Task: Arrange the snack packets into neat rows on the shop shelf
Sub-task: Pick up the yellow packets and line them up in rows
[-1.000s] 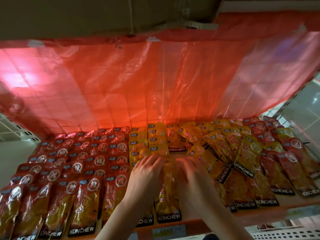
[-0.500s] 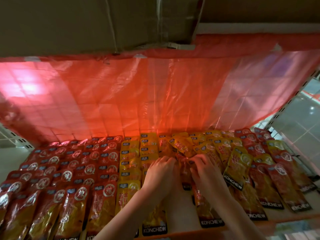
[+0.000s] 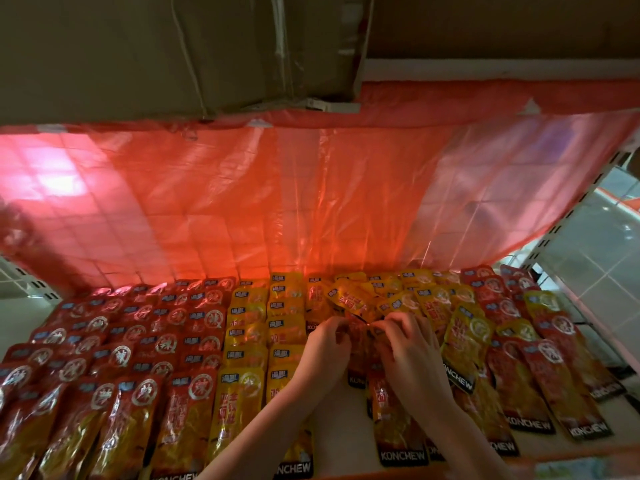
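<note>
Red snack packets (image 3: pixel 138 348) lie in overlapping rows on the left of the shelf (image 3: pixel 341 420). Yellow packets (image 3: pixel 249 327) fill two tidy rows beside them. A loose jumble of yellow packets (image 3: pixel 408 303) lies at the back middle, and mixed red and yellow ones (image 3: pixel 540 368) spread to the right. My left hand (image 3: pixel 325 351) and my right hand (image 3: pixel 412 348) meet in the middle. Both pinch the top edge of one yellow packet (image 3: pixel 358 344) between them. A bare strip of shelf shows under my forearms.
A translucent red plastic sheet (image 3: pixel 277 202) hangs behind the shelf. Cardboard (image 3: pixel 156 53) sits overhead on the shelf above. A perforated white upright (image 3: pixel 568 216) bounds the right side, with tiled floor beyond it. The shelf's front lip (image 3: pixel 346 474) runs along the bottom.
My hands moved from flat on a front packet to farther back on the shelf, and their fingers closed on a packet's top edge. The front packets slid apart, baring shelf.
</note>
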Available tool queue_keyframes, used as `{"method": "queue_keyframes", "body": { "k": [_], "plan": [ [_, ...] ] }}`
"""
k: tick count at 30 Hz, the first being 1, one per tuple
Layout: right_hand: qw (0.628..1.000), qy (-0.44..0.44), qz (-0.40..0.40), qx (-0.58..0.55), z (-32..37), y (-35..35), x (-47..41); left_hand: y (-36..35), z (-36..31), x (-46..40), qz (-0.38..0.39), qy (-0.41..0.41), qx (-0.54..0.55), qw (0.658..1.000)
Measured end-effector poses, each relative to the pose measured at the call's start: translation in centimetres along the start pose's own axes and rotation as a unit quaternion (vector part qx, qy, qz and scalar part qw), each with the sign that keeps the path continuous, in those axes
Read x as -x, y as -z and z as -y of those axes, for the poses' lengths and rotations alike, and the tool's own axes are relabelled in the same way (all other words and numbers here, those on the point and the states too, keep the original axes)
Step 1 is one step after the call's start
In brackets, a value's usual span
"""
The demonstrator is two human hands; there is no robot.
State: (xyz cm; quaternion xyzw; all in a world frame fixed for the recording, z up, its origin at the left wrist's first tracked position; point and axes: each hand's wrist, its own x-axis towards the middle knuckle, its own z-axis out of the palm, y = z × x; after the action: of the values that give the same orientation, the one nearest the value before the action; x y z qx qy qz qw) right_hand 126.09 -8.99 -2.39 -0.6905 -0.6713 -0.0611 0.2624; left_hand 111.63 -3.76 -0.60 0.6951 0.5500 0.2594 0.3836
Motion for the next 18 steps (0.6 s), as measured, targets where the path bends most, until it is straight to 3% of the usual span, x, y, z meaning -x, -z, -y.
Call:
{"method": "queue_keyframes", "body": {
  "k": [10, 18],
  "plan": [
    [0.999, 0.011, -0.041, -0.023, 0.0, 0.3, -0.3, -0.4, -1.6, -3.1, -0.024, 0.066, 0.038, 0.997],
    [0.999, 0.019, 0.021, 0.045, -1.1, -0.7, 0.4, -1.6, -1.7, -4.4, -0.018, 0.114, 0.069, 0.991]
  ]
}}
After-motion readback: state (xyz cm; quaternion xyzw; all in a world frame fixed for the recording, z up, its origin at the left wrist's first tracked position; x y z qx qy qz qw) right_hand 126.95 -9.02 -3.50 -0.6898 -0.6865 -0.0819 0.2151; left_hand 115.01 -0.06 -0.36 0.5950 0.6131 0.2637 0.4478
